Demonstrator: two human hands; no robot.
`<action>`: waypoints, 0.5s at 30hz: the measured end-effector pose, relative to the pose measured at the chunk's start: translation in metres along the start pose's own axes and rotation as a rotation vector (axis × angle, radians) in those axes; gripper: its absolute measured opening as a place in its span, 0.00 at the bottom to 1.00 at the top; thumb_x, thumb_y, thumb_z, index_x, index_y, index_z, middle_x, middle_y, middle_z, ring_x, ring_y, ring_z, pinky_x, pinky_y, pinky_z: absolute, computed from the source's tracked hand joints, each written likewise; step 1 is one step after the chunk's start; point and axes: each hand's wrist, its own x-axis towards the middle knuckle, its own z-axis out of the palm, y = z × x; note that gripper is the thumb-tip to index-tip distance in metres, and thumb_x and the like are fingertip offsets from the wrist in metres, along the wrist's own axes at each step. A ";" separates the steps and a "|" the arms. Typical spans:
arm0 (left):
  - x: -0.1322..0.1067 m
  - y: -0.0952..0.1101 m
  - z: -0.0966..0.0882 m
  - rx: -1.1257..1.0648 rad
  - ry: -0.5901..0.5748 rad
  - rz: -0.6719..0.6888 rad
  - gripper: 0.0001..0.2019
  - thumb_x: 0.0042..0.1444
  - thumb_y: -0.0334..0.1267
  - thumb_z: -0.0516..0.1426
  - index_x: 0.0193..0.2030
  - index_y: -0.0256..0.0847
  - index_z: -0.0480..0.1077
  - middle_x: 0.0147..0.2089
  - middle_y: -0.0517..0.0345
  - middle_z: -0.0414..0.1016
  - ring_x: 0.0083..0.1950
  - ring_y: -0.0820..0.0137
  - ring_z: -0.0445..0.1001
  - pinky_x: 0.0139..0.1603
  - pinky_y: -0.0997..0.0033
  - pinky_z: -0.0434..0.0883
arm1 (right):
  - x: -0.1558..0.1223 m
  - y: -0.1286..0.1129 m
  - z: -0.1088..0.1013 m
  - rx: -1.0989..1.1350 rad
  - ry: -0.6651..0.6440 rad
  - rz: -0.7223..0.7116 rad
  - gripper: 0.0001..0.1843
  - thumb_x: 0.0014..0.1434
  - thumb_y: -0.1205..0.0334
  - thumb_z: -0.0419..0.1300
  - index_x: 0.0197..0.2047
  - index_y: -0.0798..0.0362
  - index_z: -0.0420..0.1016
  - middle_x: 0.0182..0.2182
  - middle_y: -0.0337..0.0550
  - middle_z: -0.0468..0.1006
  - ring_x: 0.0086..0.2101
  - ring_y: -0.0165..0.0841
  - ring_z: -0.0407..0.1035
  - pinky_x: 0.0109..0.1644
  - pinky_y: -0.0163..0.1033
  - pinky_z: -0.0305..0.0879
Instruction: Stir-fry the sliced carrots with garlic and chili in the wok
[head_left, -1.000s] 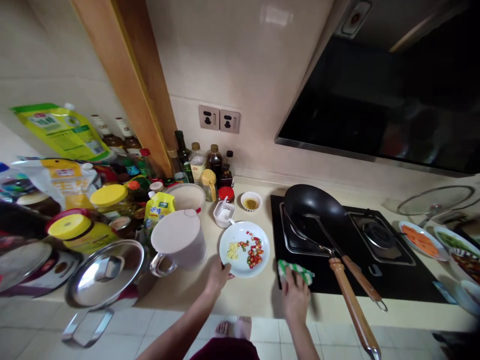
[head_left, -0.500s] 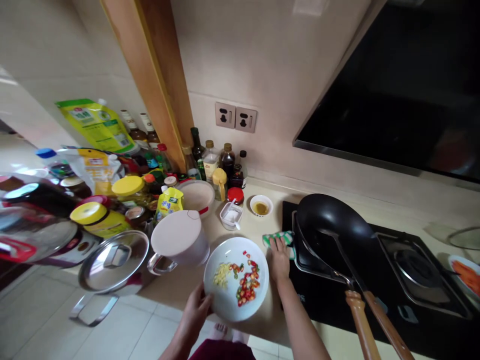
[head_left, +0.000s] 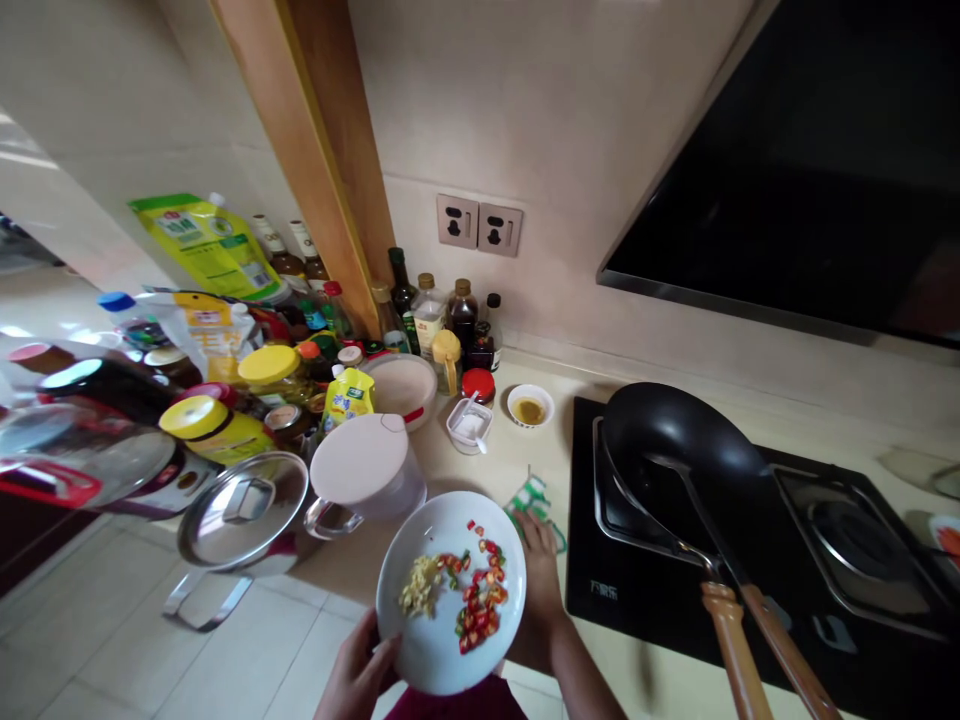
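Observation:
My left hand (head_left: 358, 668) grips the left rim of a white plate (head_left: 429, 655), thumb on top, and holds it over the counter's front edge. On the plate lie chopped garlic (head_left: 421, 588) and cut red and green chillies (head_left: 478, 612). Just right of the plate, my right hand (head_left: 541, 572) presses a green-and-white checked cloth (head_left: 532, 492) down on the counter, fingers over it; the plate's rim partly covers this hand.
A black wok (head_left: 667, 430) with a wooden-handled spatula (head_left: 784, 640) sits on the black stove (head_left: 600, 560) at right. Behind are a small sauce bowl (head_left: 531, 406) and a seasoning box (head_left: 470, 428). A lidded jug (head_left: 367, 470), a lidded pot (head_left: 244, 505) and several jars crowd the left.
The plate has come nearer to me and slightly left in my left hand. My right hand has slid the cloth left and towards me, away from the stove's edge.

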 end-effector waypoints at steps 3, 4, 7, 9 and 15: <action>0.004 0.004 0.002 -0.016 -0.012 -0.026 0.34 0.30 0.47 0.70 0.46 0.39 0.67 0.39 0.53 0.77 0.38 0.59 0.75 0.38 0.61 0.76 | -0.038 0.007 -0.010 0.099 0.067 -0.026 0.25 0.57 0.68 0.51 0.58 0.45 0.66 0.53 0.46 0.70 0.54 0.43 0.59 0.54 0.49 0.61; 0.005 0.005 0.004 -0.019 -0.017 -0.033 0.34 0.29 0.47 0.70 0.46 0.39 0.67 0.39 0.52 0.77 0.38 0.59 0.75 0.38 0.61 0.76 | -0.036 0.015 -0.014 0.097 0.128 -0.010 0.26 0.57 0.72 0.48 0.57 0.45 0.67 0.53 0.46 0.70 0.53 0.41 0.60 0.53 0.48 0.62; 0.007 0.006 0.011 -0.011 -0.052 -0.034 0.34 0.29 0.47 0.70 0.46 0.39 0.68 0.39 0.52 0.77 0.39 0.58 0.75 0.38 0.61 0.76 | 0.005 0.045 -0.027 -0.039 0.338 0.090 0.30 0.57 0.78 0.40 0.56 0.47 0.68 0.55 0.47 0.68 0.56 0.40 0.56 0.56 0.51 0.57; 0.008 0.006 0.017 0.015 -0.059 -0.012 0.34 0.30 0.47 0.70 0.46 0.38 0.68 0.38 0.52 0.77 0.38 0.59 0.76 0.36 0.63 0.75 | 0.041 0.062 -0.030 -0.208 0.340 0.237 0.26 0.59 0.74 0.42 0.55 0.52 0.69 0.58 0.52 0.65 0.59 0.46 0.52 0.55 0.54 0.56; 0.021 0.007 0.032 0.099 -0.065 0.053 0.32 0.30 0.46 0.69 0.45 0.37 0.70 0.38 0.52 0.78 0.37 0.60 0.75 0.33 0.66 0.75 | 0.041 0.060 -0.024 -0.323 0.265 0.354 0.24 0.59 0.74 0.44 0.55 0.54 0.69 0.58 0.53 0.66 0.59 0.45 0.52 0.56 0.48 0.55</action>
